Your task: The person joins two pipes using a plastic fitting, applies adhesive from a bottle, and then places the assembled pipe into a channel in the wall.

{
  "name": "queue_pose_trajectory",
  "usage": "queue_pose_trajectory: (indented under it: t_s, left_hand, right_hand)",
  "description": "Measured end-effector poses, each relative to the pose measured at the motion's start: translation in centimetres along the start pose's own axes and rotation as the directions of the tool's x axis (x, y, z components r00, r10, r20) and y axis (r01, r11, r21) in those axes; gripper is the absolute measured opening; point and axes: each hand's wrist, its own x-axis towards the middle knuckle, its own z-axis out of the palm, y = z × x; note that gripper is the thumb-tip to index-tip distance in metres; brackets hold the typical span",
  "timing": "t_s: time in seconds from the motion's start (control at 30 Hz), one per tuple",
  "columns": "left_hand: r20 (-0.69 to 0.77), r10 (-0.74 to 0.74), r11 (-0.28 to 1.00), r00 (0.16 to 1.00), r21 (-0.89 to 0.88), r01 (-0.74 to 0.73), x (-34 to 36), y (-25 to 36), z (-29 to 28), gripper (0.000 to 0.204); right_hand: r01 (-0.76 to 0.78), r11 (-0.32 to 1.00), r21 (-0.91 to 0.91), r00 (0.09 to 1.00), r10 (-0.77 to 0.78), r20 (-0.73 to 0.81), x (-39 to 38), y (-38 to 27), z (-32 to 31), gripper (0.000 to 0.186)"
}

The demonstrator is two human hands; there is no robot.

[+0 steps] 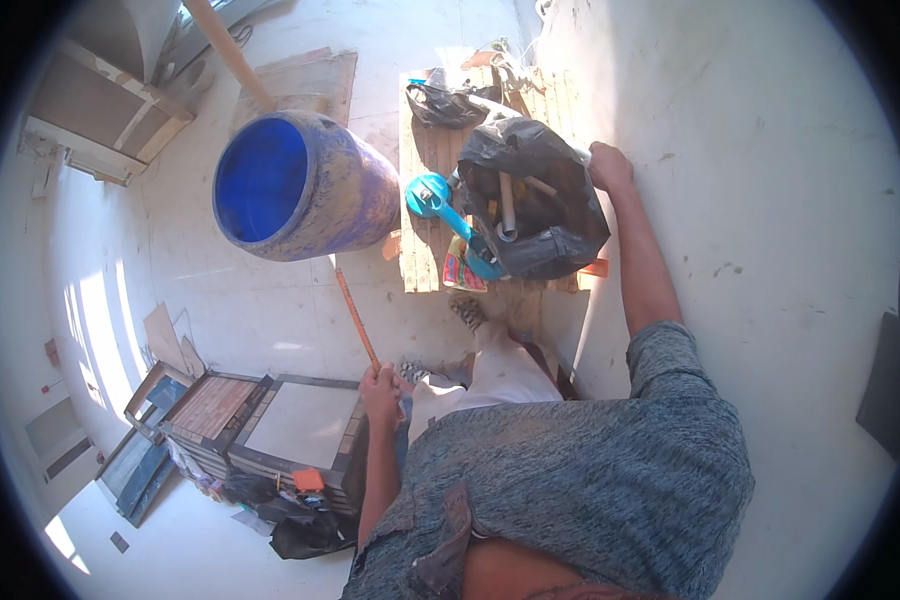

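My left hand [380, 390] is closed round a thin orange rod [355, 320], which points up toward a large dirty blue barrel [260, 180]. My right hand [608, 165] is closed at the upper right edge of an open black plastic bag [530, 250]; pale cylindrical pieces [507, 205] lie inside it. The bag rests on a wooden slatted pallet [420, 265]. Beside it are a turquoise long-handled tool [428, 197], a colourful packet [463, 268] and a second, smaller black bag [440, 105].
Stacked tiles [300, 420] with dark bags [300, 530] stand at lower left. Boards [170, 340] lean behind them. A wooden pole [225, 50] rises beyond the barrel. A wooden panel [100, 105] lies at upper left, dark slabs [880, 380] at far right.
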Motion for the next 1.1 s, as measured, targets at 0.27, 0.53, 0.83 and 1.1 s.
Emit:
queue_pose_trajectory:
  t_s: [0.27, 0.53, 0.83, 1.1]
  left_hand:
    - [0.001, -0.053, 0.998, 0.999, 0.025, 0.053, 1.2, -1.0, 0.1, 0.016]
    - [-0.015, -0.073, 0.997, 0.997, 0.014, 0.074, 1.7, -0.7, -0.4, 0.014]
    - [0.005, -0.138, 0.99, 0.99, 0.041, 0.137, 2.0, -0.8, -0.7, 0.015]
    - [0.005, -0.148, 0.986, 0.989, 0.079, 0.147, 2.5, -0.8, -1.2, 0.016]
  right_hand:
    - [0.001, 0.995, 0.098, 1.0, 0.001, -0.015, -1.4, -1.5, -2.9, 0.033]
    - [0.109, 0.831, 0.546, 0.992, -0.126, -0.005, -5.2, -3.8, -5.7, 0.031]
    - [0.189, 0.962, 0.196, 0.868, -0.258, 0.425, -13.5, -8.7, 1.9, 0.035]
    - [0.194, 0.895, 0.402, 0.867, -0.348, 0.356, -12.3, -9.2, 6.3, 0.037]
